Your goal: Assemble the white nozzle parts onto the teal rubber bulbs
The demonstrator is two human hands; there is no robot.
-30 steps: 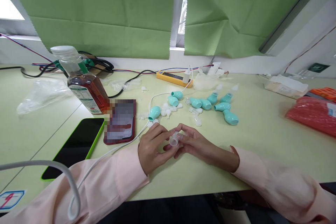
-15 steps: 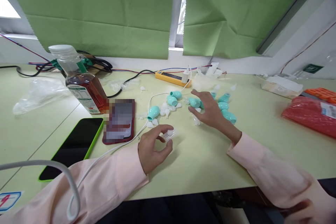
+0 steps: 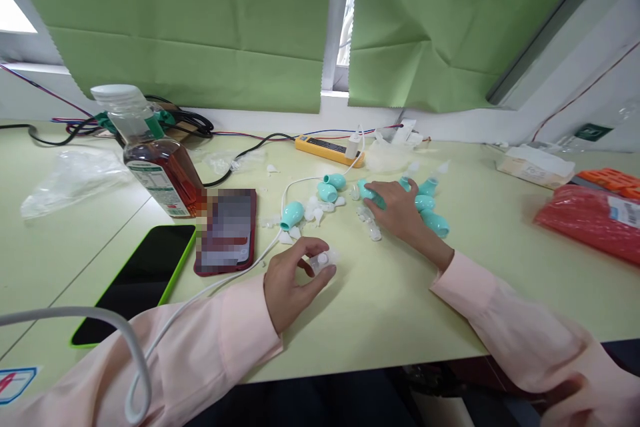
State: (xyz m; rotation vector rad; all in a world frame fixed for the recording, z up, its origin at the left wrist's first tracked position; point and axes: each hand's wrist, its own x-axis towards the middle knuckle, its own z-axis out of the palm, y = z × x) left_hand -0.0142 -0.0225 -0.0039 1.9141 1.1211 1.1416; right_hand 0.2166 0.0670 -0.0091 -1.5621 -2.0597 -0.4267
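Observation:
My left hand pinches a small clear plastic tube-like piece between thumb and fingers, a little above the table. Farther right, my right hand has come down over the cluster of turquoise bulbs. Its thumb and fingers close around one glossy turquoise bulb, partly hidden by the hand. More turquoise bulbs, such as one with its open neck showing, lie on both sides. Clear plastic pieces rest just in front of the right hand. Small white cone-shaped tips are heaped between the hands.
At left stand a bottle of amber liquid, a green-edged phone and a red-cased phone. A white cable crosses my left sleeve. Behind lies a yellow power strip; at right, a red plastic package.
My right hand has lowered and its fingers have closed in on a turquoise bulb. My left hand stays in place, with the clear piece turned slightly in its fingers.

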